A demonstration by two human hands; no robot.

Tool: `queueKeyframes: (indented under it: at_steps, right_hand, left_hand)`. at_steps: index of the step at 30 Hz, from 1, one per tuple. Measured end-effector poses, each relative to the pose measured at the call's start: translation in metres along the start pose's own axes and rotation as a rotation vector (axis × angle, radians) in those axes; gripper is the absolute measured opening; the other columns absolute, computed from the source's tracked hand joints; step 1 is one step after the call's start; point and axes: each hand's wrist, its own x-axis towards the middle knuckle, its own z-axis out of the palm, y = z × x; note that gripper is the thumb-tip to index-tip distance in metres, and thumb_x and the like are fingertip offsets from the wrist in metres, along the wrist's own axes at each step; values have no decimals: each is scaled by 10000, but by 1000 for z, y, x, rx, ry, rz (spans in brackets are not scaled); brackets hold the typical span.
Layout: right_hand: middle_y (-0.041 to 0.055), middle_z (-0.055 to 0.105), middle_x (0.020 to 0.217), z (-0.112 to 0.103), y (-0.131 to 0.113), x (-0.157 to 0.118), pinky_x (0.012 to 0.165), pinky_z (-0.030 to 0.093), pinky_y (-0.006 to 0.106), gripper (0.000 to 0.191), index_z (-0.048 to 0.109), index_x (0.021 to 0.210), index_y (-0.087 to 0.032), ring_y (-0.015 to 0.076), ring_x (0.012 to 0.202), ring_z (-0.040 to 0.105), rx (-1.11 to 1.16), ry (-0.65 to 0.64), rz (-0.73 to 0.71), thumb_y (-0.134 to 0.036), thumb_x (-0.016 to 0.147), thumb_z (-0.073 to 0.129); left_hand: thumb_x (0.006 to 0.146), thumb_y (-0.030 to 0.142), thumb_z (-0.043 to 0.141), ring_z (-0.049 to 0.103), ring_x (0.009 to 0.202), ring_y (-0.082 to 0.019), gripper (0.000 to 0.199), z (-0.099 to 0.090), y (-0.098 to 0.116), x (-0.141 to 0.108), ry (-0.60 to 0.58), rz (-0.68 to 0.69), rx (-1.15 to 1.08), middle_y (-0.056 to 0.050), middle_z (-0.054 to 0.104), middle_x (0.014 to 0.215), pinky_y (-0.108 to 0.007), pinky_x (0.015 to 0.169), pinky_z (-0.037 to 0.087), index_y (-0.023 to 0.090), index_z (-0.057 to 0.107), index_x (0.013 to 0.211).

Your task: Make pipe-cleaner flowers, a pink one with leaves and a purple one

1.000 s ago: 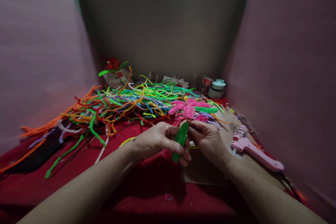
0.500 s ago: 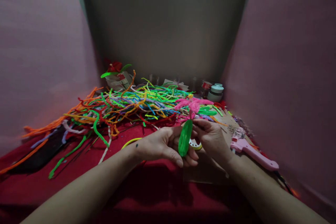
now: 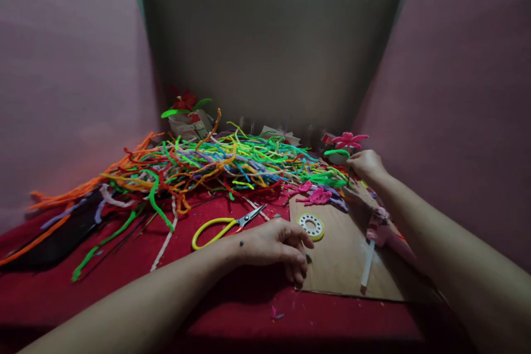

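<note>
At the far right, my right hand pinches the thin stem of a pink pipe-cleaner flower. A green looped leaf sticks out to the left of the stem. My left hand holds nothing; its fingers are loosely bent and apart near the left edge of a brown cardboard sheet. Close to that hand are a white-and-yellow tape roll on the cardboard and yellow-handled scissors on the red cloth.
A large heap of coloured pipe cleaners spreads across the back. Loose pink petals lie on the cardboard's far edge. A pink glue gun with a glue stick is partly behind my right forearm. A red flower stands at back left.
My right hand has carried the flower away to the far right. My left hand has let go of it and lowered toward the cardboard, uncovering the scissors and tape roll.
</note>
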Motion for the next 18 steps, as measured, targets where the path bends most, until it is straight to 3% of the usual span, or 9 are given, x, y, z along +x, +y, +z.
queueKeyframes:
  at_steps: [8, 18]
  right_hand:
    - [74, 599, 444, 12, 4, 7, 506, 474, 285, 140, 709, 658, -107, 172, 407, 574, -184, -132, 96, -183, 744, 629]
    - [104, 661, 558, 24, 5, 14, 585, 490, 263, 122, 737, 757, -103, 201, 610, 662, -248, -155, 74, -180, 723, 648]
  left_hand:
    - [714, 257, 668, 626, 502, -109, 277, 2, 0, 0, 32, -28, 18, 6, 641, 655, -212, 491, 448, 154, 525, 928]
    - [735, 251, 641, 619, 514, -104, 249, 5, 1, 0, 62, -46, 45, 21, 611, 659, -246, 535, 492, 157, 523, 933]
